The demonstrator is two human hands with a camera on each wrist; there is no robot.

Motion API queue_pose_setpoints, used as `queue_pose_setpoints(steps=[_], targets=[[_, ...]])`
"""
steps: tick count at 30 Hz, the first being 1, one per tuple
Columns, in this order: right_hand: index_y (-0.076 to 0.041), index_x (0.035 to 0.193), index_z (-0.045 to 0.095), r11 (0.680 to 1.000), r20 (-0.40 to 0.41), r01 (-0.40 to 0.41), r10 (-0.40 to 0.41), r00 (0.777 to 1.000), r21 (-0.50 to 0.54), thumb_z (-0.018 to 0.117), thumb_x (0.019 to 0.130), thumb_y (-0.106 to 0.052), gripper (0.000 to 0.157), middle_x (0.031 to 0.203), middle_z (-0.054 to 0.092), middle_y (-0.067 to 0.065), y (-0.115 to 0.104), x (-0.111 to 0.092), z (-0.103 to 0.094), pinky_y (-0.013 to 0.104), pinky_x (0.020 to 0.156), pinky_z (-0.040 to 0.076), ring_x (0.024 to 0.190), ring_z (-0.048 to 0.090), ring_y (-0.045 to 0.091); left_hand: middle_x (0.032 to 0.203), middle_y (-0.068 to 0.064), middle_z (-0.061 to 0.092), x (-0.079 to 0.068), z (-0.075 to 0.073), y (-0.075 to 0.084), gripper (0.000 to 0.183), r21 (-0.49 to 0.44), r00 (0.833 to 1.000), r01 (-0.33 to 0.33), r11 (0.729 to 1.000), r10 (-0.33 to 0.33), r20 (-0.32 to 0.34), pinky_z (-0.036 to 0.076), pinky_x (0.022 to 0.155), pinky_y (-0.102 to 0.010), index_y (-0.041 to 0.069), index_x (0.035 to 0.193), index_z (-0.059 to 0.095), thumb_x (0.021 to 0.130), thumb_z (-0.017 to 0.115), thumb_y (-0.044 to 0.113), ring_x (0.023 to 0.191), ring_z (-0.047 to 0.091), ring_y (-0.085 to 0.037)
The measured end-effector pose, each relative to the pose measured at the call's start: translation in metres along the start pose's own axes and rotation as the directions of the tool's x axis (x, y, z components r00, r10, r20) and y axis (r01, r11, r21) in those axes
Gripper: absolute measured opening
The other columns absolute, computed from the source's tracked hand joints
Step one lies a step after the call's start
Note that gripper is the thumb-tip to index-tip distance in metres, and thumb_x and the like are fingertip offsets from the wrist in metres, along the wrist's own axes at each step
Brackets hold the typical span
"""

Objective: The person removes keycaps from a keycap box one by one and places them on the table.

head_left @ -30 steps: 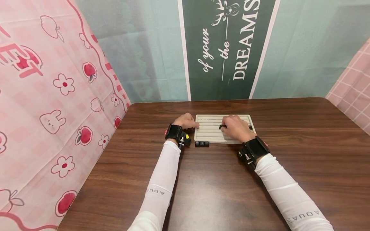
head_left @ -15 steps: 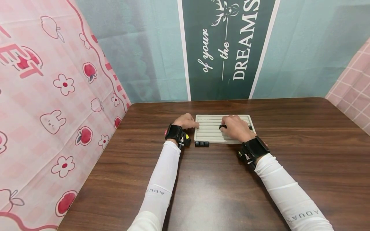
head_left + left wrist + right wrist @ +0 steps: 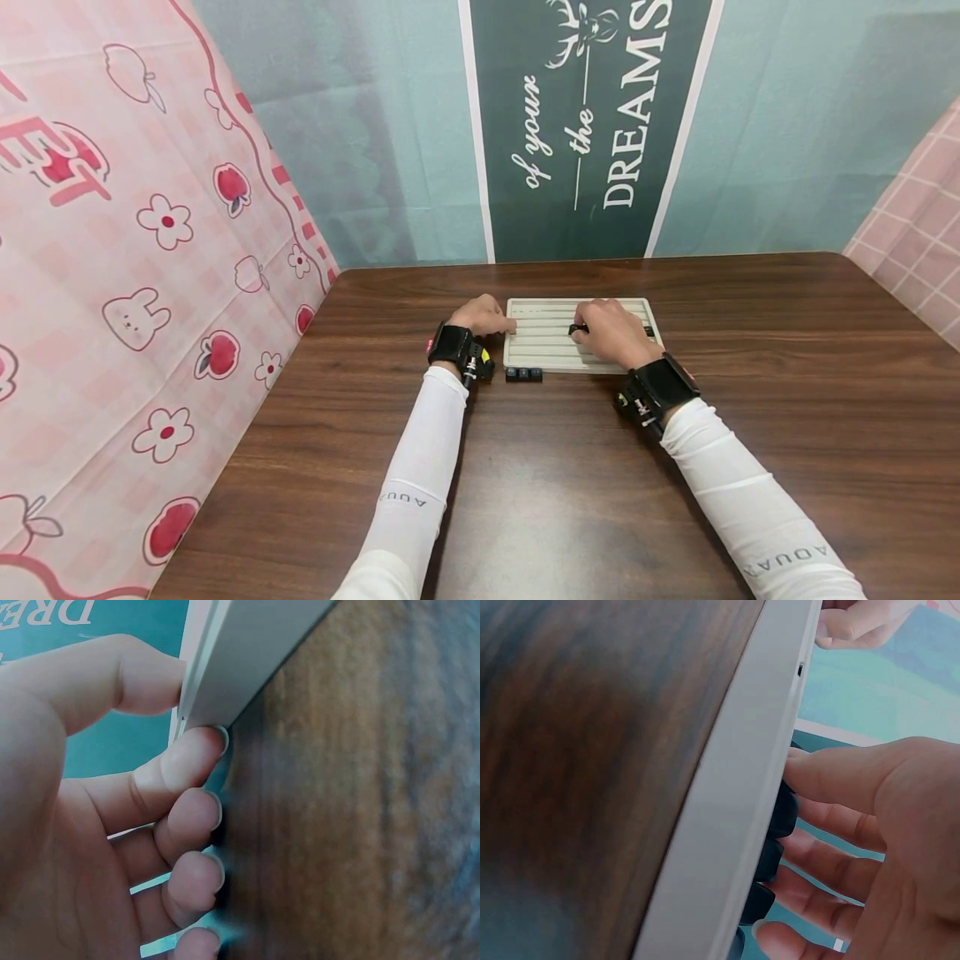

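Note:
A white grooved board [image 3: 543, 337] lies on the brown table [image 3: 555, 483]. My left hand [image 3: 483, 315] pinches its left edge. In the left wrist view the thumb [image 3: 127, 679] lies on top of the board [image 3: 247, 652] and the index fingertip is against its edge. My right hand [image 3: 609, 330] rests on the board's middle, fingers curled round a black keycap [image 3: 574, 329]. In the right wrist view the thumb [image 3: 832, 776] presses a row of black keycaps [image 3: 780, 814] seated along the board [image 3: 735, 825]. The palm hides most of that row.
Three black keycaps [image 3: 523, 374] sit in a line on the table just in front of the board's left corner. Another dark piece [image 3: 649, 332] shows at the board's right side. Patterned cloth walls [image 3: 150, 250] enclose the left and back edges.

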State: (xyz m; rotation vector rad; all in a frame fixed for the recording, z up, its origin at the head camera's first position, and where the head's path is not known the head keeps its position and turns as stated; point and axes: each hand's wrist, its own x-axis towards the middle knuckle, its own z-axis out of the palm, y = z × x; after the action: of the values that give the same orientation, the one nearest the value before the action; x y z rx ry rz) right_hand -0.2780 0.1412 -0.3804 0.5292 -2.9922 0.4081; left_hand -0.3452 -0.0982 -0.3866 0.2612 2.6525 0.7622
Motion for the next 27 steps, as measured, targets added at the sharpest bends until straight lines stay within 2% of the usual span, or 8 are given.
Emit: queue_pose_setpoints(steps=[5, 13, 21, 27], targets=[[-0.007, 0.100, 0.067, 1.000, -0.006, -0.011, 0.011, 1.000, -0.002, 0.065, 0.089, -0.021, 0.018, 0.098, 0.066, 0.011, -0.0017, 0.0004, -0.0002, 0.037, 0.065, 0.045, 0.080, 0.057, 0.023, 0.044, 0.006, 0.036, 0.0001, 0.0000, 0.0000, 0.041, 0.002, 1.000, 0.002, 1.000, -0.002, -0.002, 0.027, 0.043, -0.025, 0.010, 0.052, 0.049, 0.081, 0.066, 0.033, 0.043, 0.032, -0.010], [-0.010, 0.082, 0.063, 1.000, -0.021, -0.020, 0.020, 1.000, -0.003, 0.063, 0.088, -0.021, 0.012, 0.085, 0.058, 0.008, -0.0039, 0.0002, -0.0024, 0.031, 0.055, 0.034, 0.073, 0.049, 0.022, 0.045, 0.005, 0.039, 0.0007, -0.0002, -0.0008, 0.039, -0.013, 1.000, 0.010, 1.000, -0.010, 0.003, 0.029, 0.043, -0.025, 0.010, 0.052, 0.052, 0.080, 0.067, 0.033, 0.043, 0.035, -0.011], [-0.011, 0.083, 0.062, 0.999, -0.027, -0.030, 0.030, 0.999, 0.015, 0.064, 0.087, -0.023, 0.013, 0.085, 0.058, 0.007, -0.0053, 0.0004, -0.0035, 0.032, 0.056, 0.034, 0.077, 0.049, 0.024, 0.044, 0.006, 0.037, 0.0004, -0.0002, -0.0014, 0.042, -0.017, 1.000, -0.002, 1.000, 0.002, -0.006, 0.027, 0.043, -0.025, 0.012, 0.050, 0.047, 0.080, 0.067, 0.033, 0.043, 0.034, -0.010], [-0.012, 0.082, 0.062, 1.000, -0.022, 0.004, -0.004, 1.000, 0.021, 0.065, 0.084, -0.024, 0.013, 0.083, 0.059, 0.005, -0.0061, 0.0015, -0.0048, 0.030, 0.056, 0.033, 0.072, 0.048, 0.021, 0.044, 0.006, 0.037, 0.0001, -0.0005, -0.0013, 0.042, -0.012, 1.000, -0.002, 1.000, 0.002, -0.004, 0.026, 0.043, -0.025, 0.012, 0.050, 0.047, 0.080, 0.067, 0.033, 0.043, 0.033, -0.010]])
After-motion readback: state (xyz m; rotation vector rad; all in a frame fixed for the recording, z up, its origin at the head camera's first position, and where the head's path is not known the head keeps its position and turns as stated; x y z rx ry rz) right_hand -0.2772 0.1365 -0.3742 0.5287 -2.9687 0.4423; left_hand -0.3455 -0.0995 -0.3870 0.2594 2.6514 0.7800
